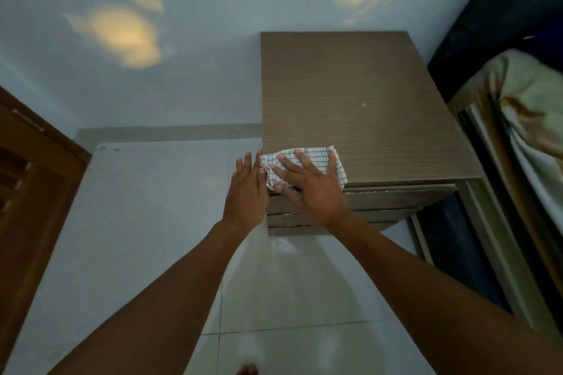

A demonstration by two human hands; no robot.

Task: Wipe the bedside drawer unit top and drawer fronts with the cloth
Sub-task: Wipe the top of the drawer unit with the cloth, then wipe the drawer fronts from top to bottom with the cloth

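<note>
The brown wood-grain bedside drawer unit (359,94) stands against the pale wall, its drawer fronts (396,198) stacked below the top's front edge. A white checked cloth (316,158) lies folded on the top's front left corner. My right hand (307,186) presses flat on the cloth with fingers spread. My left hand (245,189) is held flat and upright beside the unit's left front corner, fingers together and empty, close to the cloth's left edge.
A bed with a pale patterned sheet (524,119) and dark frame runs along the right side of the unit. A brown wooden door (27,192) stands at the left. White floor tiles (158,222) spread in front.
</note>
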